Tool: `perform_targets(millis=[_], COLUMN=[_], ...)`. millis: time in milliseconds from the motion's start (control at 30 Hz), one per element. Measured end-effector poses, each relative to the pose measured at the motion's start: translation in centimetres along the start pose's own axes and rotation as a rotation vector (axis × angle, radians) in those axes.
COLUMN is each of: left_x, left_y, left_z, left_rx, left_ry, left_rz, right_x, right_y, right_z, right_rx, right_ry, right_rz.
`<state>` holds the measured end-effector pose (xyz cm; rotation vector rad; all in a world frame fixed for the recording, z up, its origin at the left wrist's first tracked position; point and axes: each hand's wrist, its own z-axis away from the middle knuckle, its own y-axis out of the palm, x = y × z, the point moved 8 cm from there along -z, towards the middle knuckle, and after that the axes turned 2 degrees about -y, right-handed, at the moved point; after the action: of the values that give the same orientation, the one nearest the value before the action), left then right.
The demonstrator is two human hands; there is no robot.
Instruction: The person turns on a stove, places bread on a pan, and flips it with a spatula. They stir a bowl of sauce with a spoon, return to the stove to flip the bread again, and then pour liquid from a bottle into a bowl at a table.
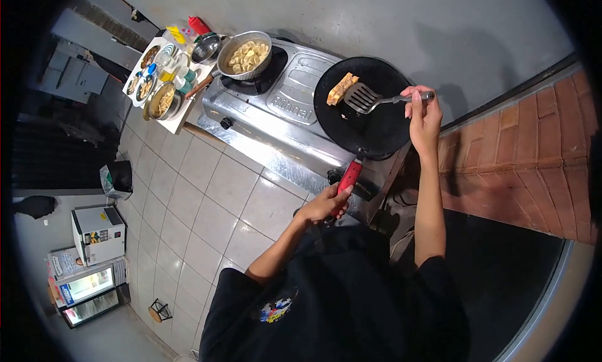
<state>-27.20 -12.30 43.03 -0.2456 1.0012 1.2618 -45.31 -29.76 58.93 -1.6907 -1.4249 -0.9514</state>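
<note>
My left hand (325,202) is wrapped round the red handle of a black frying pan (389,136), which sits over the right side of the gas stove. In my right hand (423,114) is a slotted metal spatula (362,98), its head low over the pan. A browned, rectangular piece of food (342,89) lies in the pan, against or right beside the spatula's edge; contact is hard to tell. A few small crumbs dot the pan's dark surface.
On the stove's (263,120) left burner stands a pot (223,59) of pale sliced food. Farther left, a white table (174,125) bears plates, bowls and a red bottle (198,25). A brick ledge (514,142) borders the right side. Tiled floor (213,205) spreads below the stove.
</note>
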Motion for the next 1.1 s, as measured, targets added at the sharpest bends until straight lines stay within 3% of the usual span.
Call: perform_targets(millis=[200,300,467,867,1100], left_x=[0.0,0.0,-0.4,-0.1,-0.1], left_y=[0.1,0.0,0.4,0.2,0.4], left_z=[0.0,-0.1,0.2,0.0,0.0], left_rx=[0.013,0.004,0.017,-0.002,0.024], left_ry=[0.005,0.012,0.022,0.021,0.04], left_rz=[0.021,0.033,0.054,0.045,0.046], right_x=[1.0,3.4,3.9,0.2,-0.5], right_y=[2.2,2.6,5.2,14.2,16.5], right_z=[-1.6,-2.6,-5.7,-11.5,-13.6], right_rx=[0.056,-0.003,-0.006,0.346,0.468], right_ry=[0.002,-0.133,-0.199,-0.078,-0.171], right_rz=[0.046,0.229,0.157,0.386,0.502])
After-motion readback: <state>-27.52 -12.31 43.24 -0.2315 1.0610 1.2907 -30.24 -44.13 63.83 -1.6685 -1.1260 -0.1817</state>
